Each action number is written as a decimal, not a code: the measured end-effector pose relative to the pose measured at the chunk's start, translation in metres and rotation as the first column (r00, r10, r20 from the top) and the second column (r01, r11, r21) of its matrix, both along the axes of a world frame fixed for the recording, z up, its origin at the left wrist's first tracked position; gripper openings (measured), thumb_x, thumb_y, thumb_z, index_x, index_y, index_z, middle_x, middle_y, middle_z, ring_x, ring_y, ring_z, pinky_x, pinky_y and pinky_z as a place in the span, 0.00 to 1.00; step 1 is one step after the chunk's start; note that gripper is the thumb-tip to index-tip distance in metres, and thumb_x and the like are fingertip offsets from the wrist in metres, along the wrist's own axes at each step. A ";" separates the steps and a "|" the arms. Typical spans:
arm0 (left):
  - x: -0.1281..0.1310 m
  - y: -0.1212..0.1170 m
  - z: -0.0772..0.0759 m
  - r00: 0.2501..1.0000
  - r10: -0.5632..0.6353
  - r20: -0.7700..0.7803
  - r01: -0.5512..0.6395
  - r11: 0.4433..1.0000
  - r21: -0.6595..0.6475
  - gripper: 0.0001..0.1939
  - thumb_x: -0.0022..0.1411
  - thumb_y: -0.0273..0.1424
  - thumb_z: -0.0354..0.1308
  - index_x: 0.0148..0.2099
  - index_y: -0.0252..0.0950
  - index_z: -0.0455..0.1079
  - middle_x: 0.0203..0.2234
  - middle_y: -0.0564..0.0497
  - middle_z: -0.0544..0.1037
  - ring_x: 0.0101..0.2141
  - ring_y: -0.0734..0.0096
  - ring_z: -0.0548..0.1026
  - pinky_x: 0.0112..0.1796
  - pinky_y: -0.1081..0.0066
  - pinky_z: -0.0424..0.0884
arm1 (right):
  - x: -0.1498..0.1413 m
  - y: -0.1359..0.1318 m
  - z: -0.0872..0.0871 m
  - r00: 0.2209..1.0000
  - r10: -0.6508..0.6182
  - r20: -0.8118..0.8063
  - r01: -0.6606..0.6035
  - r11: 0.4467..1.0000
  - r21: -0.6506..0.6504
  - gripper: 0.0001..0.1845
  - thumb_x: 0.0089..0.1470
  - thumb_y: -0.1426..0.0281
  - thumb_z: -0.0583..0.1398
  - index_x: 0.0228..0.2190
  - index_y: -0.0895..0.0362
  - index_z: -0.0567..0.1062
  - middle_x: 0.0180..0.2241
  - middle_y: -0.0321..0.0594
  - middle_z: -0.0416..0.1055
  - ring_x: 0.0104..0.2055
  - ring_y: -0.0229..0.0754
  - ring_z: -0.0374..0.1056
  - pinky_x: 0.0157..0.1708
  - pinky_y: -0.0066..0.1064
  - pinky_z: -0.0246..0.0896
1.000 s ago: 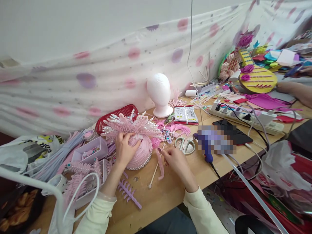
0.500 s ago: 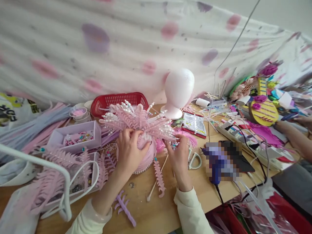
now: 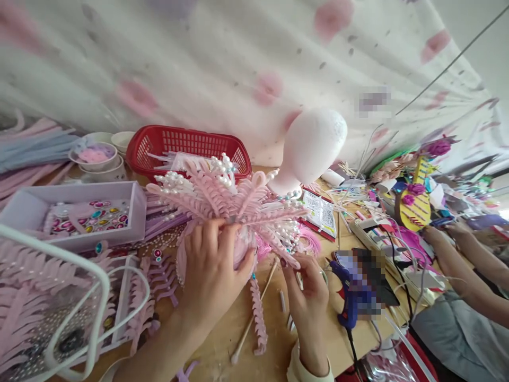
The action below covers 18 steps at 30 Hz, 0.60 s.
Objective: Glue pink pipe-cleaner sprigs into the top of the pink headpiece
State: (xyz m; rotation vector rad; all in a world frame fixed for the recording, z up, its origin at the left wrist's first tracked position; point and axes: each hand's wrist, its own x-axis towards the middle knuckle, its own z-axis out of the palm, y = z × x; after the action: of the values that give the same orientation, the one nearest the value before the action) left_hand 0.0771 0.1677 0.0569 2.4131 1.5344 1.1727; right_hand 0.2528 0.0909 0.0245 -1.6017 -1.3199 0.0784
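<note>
A pink headpiece (image 3: 210, 191) of fuzzy, leaf-shaped fronds and white pearl sprays sits at the middle of the table, over a rounded pink base edged with pearls. My left hand (image 3: 218, 270) grips it from the near side, fingers closed around where the fronds meet; the fingertips are partly hidden. At its right, my right hand (image 3: 308, 292) pinches the tip of one pink frond (image 3: 274, 244) between thumb and fingers. Below the headpiece hangs or lies a loose pink frond (image 3: 259, 318) with a teal gem, beside a thin stick (image 3: 254, 313).
Behind stand a red basket (image 3: 189, 132) and a white foam head (image 3: 314, 148). To the left are a gem box (image 3: 137, 212), bowls (image 3: 99, 159) and a white stand (image 3: 99, 297). A blue glue gun (image 3: 350, 302) lies right, near another person's arms (image 3: 465, 270).
My right hand has closed on a frond tip at the headpiece's right side. My left hand stays on the headpiece. The view has moved closer and tilted.
</note>
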 end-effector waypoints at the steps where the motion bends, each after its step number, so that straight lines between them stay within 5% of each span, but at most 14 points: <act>1: 0.000 0.000 0.000 1.000 -0.001 -0.006 0.001 1.000 0.008 0.14 0.62 0.38 0.58 0.47 0.38 0.71 0.42 0.41 0.69 0.42 0.50 0.68 0.42 0.54 0.66 | -0.001 -0.001 0.000 1.000 0.013 0.000 -0.013 1.000 -0.004 0.03 0.60 0.71 0.61 0.32 0.52 0.74 0.33 0.38 0.71 0.36 0.42 0.66 0.36 0.34 0.62; 6: -0.003 0.003 0.002 0.991 -0.089 -0.098 0.094 0.994 0.054 0.11 0.64 0.35 0.56 0.47 0.43 0.74 0.42 0.42 0.67 0.40 0.52 0.67 0.39 0.56 0.65 | -0.005 -0.005 0.000 0.996 0.057 -0.062 -0.056 0.998 0.013 0.03 0.59 0.71 0.60 0.34 0.52 0.75 0.41 0.42 0.71 0.45 0.46 0.68 0.45 0.40 0.64; 8: -0.005 0.005 0.002 0.981 -0.127 -0.144 0.136 0.989 0.058 0.12 0.64 0.33 0.54 0.48 0.45 0.75 0.42 0.42 0.67 0.41 0.53 0.66 0.39 0.56 0.64 | -0.008 0.000 0.000 0.981 0.061 -0.186 -0.054 0.998 0.043 0.01 0.58 0.70 0.62 0.34 0.53 0.73 0.39 0.41 0.71 0.42 0.45 0.69 0.43 0.38 0.66; 13: -0.010 0.009 0.000 0.975 -0.167 -0.149 0.178 0.982 0.060 0.14 0.64 0.31 0.53 0.49 0.45 0.76 0.42 0.42 0.66 0.41 0.53 0.66 0.40 0.56 0.64 | -0.017 0.026 0.006 0.871 0.039 -0.489 0.056 0.983 0.178 0.16 0.51 0.67 0.68 0.35 0.52 0.65 0.29 0.32 0.70 0.31 0.38 0.70 0.34 0.31 0.69; 18: -0.011 0.012 0.001 0.972 -0.176 -0.153 0.180 0.984 0.013 0.14 0.64 0.32 0.54 0.48 0.46 0.77 0.42 0.43 0.67 0.40 0.53 0.66 0.40 0.56 0.64 | -0.024 0.049 0.012 0.842 0.113 -0.527 -0.030 0.986 0.165 0.14 0.50 0.64 0.67 0.36 0.53 0.70 0.36 0.40 0.75 0.38 0.44 0.73 0.40 0.38 0.71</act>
State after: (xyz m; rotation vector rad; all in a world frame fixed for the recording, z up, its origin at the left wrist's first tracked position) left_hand 0.0665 0.1795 0.0578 2.6478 1.3094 1.0041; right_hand 0.2289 0.1395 0.0367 -1.2718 -0.9177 0.4340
